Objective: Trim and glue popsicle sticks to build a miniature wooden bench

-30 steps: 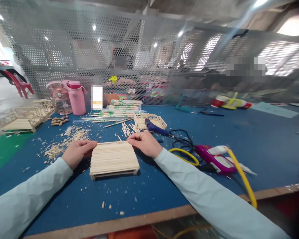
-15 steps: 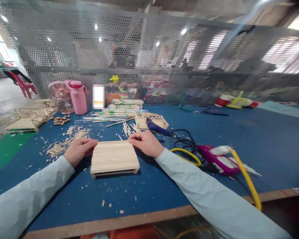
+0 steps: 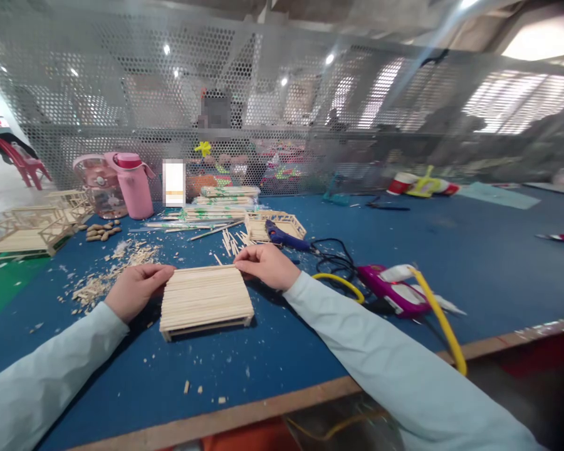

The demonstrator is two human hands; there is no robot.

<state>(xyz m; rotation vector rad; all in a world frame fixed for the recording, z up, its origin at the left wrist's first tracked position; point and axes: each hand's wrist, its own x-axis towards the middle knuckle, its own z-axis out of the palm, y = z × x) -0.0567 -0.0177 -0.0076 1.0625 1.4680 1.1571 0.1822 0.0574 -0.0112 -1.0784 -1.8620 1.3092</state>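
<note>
A slatted model of thin wooden sticks [image 3: 207, 299] stands on the blue table on short legs, its top sloping toward me. At its far left corner my left hand [image 3: 138, 289] is closed, thumb and fingers pinching the edge. My right hand [image 3: 269, 266] pinches the far right corner the same way. Whether the fingertips grip one stick along that edge or the whole model cannot be made out. Just beyond my right hand lie a blue glue gun [image 3: 289, 238], a small railed stick frame [image 3: 291, 222] and loose short sticks [image 3: 231, 243].
Stick scraps [image 3: 122, 269] and peanuts [image 3: 101, 230] lie at left, near a pink bottle [image 3: 136, 191] and finished stick models [image 3: 26, 235]. Bagged sticks [image 3: 225, 199] are at the back. To the right are a purple device [image 3: 392, 291] with yellow tubing [image 3: 444, 326] and pliers [image 3: 388, 206]. A perforated screen [image 3: 291, 119] stands behind.
The view has turned slightly right, so everything appears shifted left, and a red-handled tool shows at the right edge. Both hands keep their places at the model's far corners.
</note>
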